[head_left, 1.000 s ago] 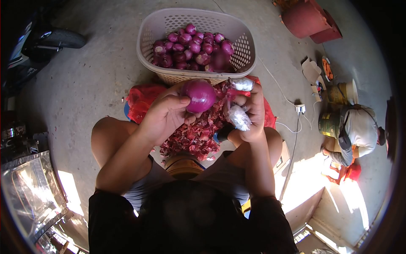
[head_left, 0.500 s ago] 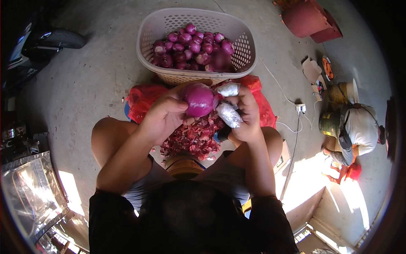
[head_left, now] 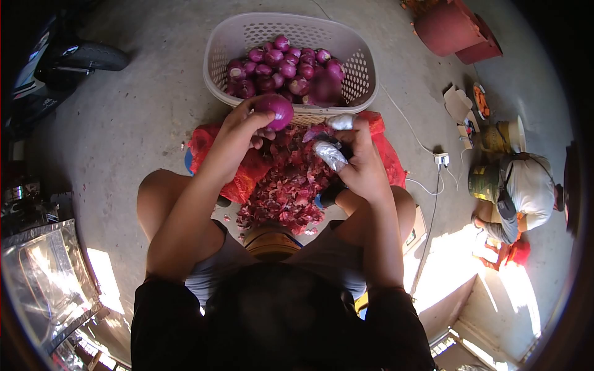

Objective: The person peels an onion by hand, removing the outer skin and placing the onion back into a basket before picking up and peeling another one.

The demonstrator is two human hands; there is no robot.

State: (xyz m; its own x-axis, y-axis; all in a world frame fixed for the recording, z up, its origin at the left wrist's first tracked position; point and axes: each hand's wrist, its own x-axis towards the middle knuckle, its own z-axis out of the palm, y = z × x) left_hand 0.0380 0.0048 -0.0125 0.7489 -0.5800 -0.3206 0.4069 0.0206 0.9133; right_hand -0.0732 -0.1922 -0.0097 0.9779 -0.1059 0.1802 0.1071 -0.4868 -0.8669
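My left hand (head_left: 242, 133) is closed round a peeled purple onion (head_left: 275, 112), just in front of the near rim of a grey perforated basket (head_left: 291, 110). Several purple onions (head_left: 286, 65) lie inside the basket. My right hand (head_left: 357, 151) has silver wrapping on its thumb and forefinger and pinches a piece of purple onion skin (head_left: 318, 133). Below the hands, a heap of red onion skins (head_left: 288, 185) lies on the floor between my legs, beside a red mesh bag (head_left: 247, 173).
A motorbike wheel (head_left: 93, 55) stands at the upper left. Red tubs (head_left: 448, 28) are at the upper right. On the right, a co-worker (head_left: 529, 188) bends near buckets (head_left: 486, 182). A white power socket (head_left: 440, 158) with cables lies on the floor.
My left hand has moved up and left with the onion, away from my right hand. The skin piece has come apart from the onion and stays at my right fingers.
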